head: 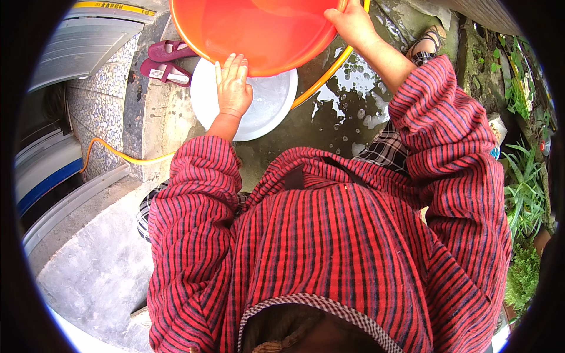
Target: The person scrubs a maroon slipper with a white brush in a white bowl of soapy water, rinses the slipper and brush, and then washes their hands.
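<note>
An orange plastic basin (pixel 265 37) is at the top of the view, cut off by its edge, with a wet sheen inside. My right hand (pixel 355 26) grips its right rim, thumb on the inner side. On the near rim rests my left hand (pixel 234 84), fingers laid over the edge and thumb outside. Partly hidden beneath the basin is a white basin (pixel 271 110) on the ground, which looks to hold some water. A yellow hose (pixel 324 81) curves past its right side.
Wet concrete with a soapy puddle (pixel 348 101) lies to the right. Maroon shoes (pixel 165 73) sit on a concrete ledge at left, near a pebble-patterned tiled wall (pixel 99 92). An orange hose (pixel 132 159) runs over the ledge. Green plants (pixel 525 189) line the right side.
</note>
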The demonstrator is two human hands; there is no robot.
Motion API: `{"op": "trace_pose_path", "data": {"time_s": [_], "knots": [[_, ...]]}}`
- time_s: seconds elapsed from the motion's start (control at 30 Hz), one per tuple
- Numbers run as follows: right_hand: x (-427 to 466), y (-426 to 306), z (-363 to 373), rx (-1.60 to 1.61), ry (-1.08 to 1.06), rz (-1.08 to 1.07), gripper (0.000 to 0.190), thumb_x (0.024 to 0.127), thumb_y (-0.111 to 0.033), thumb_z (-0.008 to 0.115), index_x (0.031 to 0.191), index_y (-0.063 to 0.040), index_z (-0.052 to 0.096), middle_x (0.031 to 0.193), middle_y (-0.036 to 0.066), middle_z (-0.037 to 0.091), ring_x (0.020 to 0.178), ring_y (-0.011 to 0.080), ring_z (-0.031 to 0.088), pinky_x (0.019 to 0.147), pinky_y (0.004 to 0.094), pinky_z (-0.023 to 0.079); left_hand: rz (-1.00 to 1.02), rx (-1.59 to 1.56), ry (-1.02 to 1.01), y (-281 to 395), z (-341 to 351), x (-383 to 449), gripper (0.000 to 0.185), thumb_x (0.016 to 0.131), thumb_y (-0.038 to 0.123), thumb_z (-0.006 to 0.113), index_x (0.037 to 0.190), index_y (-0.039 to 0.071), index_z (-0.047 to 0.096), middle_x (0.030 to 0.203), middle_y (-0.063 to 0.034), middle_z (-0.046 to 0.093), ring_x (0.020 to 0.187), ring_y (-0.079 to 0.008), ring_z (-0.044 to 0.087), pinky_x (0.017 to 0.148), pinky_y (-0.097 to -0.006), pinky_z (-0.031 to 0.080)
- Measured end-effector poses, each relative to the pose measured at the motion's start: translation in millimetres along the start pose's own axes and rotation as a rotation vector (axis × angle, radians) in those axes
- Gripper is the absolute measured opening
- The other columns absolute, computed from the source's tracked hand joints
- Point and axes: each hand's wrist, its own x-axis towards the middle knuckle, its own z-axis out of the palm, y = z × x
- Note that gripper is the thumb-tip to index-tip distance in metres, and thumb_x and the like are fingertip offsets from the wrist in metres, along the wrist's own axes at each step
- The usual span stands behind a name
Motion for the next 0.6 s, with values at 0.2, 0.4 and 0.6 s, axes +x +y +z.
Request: {"op": "trace_pose_path", "data": {"time_s": [0.2, 0.4, 0.6], "knots": [[-0.5, 1.5, 1.0, 0.001, 0.008, 0.004, 0.057, 0.078, -0.007, 0.057, 0.13, -0.005, 0.034, 0.109, 0.023, 0.059, 0.105, 0.0336, 0.058, 0.088, 0.0383, 0.045, 0.002, 0.003, -0.006, -0.3, 0.0, 0.6, 0.052, 0.065, 0.001, 0.051, 0.117, 0.0, 0.053, 0.13, -0.0117, 0.048, 0.131, -0.0288, 0.035, 0.112, -0.0526, 0.015], [-2.9, -4.7, 1.0, -0.036, 0.009, 0.063, 0.056, 0.078, -0.009, 0.058, 0.129, -0.005, 0.034, 0.106, 0.023, 0.06, 0.101, 0.0344, 0.059, 0.086, 0.0395, 0.046, 0.005, 0.011, -0.013, -1.1, -0.2, -1.2, 0.052, 0.065, 0.001, 0.051, 0.118, 0.0, 0.052, 0.131, -0.0114, 0.047, 0.131, -0.0286, 0.034, 0.112, -0.0522, 0.015], [-0.6, 3.7, 2.6, -0.012, 0.016, 0.013, 0.057, 0.078, -0.009, 0.058, 0.129, -0.005, 0.034, 0.105, 0.023, 0.06, 0.099, 0.0339, 0.06, 0.084, 0.0391, 0.047, 0.008, 0.024, -0.019, -1.8, -0.5, -0.5, 0.054, 0.065, 0.002, 0.05, 0.119, 0.001, 0.052, 0.131, -0.0114, 0.047, 0.131, -0.0288, 0.034, 0.112, -0.0524, 0.015]]}}
